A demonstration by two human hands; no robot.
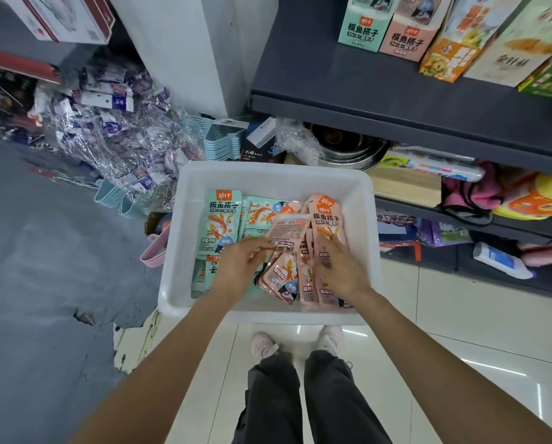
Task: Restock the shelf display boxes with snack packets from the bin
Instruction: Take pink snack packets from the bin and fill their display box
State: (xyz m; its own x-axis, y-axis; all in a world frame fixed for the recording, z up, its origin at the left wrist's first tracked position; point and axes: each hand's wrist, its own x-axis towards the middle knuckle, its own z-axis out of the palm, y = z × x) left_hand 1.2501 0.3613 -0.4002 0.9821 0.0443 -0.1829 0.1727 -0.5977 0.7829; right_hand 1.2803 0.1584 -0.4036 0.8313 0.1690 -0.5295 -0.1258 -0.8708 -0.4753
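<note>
Pink snack packets lie heaped mid-frame in the white bin, left hand and right hand resting on them with fingers spread, gripping nothing, so the slick overlapping packs may slide apart when gathered.

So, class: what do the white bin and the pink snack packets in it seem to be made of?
White bin: probably moulded plastic, matte and slightly translucent, with rounded corners.
Pink snack packets: seemingly thin printed plastic film, smooth with a light sheen and flat sealed edges.
</note>
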